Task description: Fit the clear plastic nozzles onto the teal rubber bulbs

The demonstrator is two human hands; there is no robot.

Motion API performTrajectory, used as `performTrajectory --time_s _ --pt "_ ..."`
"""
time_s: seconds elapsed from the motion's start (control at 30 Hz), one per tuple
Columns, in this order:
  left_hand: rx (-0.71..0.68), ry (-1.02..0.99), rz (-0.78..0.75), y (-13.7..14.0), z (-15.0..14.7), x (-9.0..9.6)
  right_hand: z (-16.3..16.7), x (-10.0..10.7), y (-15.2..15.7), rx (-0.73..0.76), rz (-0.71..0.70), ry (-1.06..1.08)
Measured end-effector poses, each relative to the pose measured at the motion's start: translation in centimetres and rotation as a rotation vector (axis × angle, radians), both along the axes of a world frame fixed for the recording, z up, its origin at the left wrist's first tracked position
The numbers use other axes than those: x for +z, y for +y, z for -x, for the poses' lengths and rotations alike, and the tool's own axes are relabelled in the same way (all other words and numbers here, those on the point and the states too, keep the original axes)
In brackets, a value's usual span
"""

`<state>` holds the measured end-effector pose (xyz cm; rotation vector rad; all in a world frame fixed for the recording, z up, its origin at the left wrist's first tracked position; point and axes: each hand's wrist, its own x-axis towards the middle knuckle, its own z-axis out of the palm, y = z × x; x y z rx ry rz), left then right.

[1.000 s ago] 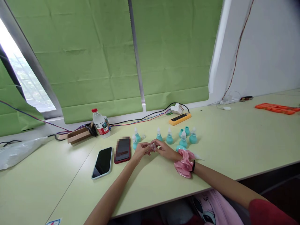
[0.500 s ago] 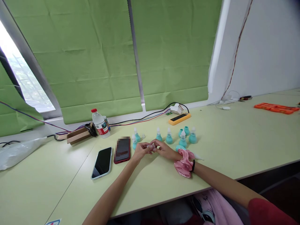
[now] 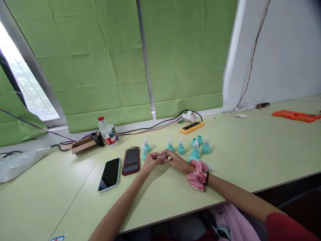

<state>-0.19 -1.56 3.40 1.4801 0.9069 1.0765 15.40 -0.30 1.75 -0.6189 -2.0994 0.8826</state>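
Pinching a small clear piece [image 3: 162, 156] between the fingertips of both hands, a person works at a pale green tabletop [image 3: 238, 150], the left hand [image 3: 151, 161] and right hand [image 3: 177, 161] meeting just above the surface. What the piece is cannot be told at this size; it looks like one of the pale tips that cap the teal bulbs.

Judging by the layout, the work is partly done. Several bulbs stand upright with tips on in a loose row from 11 to 1 o'clock of the hands: one capped bulb [image 3: 170, 145], another [image 3: 181, 147], a third [image 3: 196, 150], a fourth [image 3: 206, 146]. Two more [image 3: 146, 145] stand at 11 o'clock beside a loose clear tip [image 3: 153, 146]. An uncapped bulb [image 3: 199, 139] stands at the back of the group, and another [image 3: 192, 157] lies on its side by the pink scrunchie [image 3: 197, 174] on the right wrist, so at least these appear left to do.

At 9 o'clock lie two phones, one red [image 3: 130, 161], one pale [image 3: 109, 174]. A water bottle [image 3: 107, 132] stands at 10 o'clock; a yellow power strip [image 3: 192, 127] sits at 1 o'clock.

Against the frames of a second ago, little differs: both hands stay closed on the piece in the same spot, the fingers shifting only slightly, and the bulbs stand as they did.
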Motion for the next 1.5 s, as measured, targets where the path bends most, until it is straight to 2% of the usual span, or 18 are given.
performTrajectory --time_s 1.5 --pt "-0.011 -0.008 0.010 0.09 0.10 -0.13 0.06 0.26 -0.28 -0.001 0.005 -0.010"
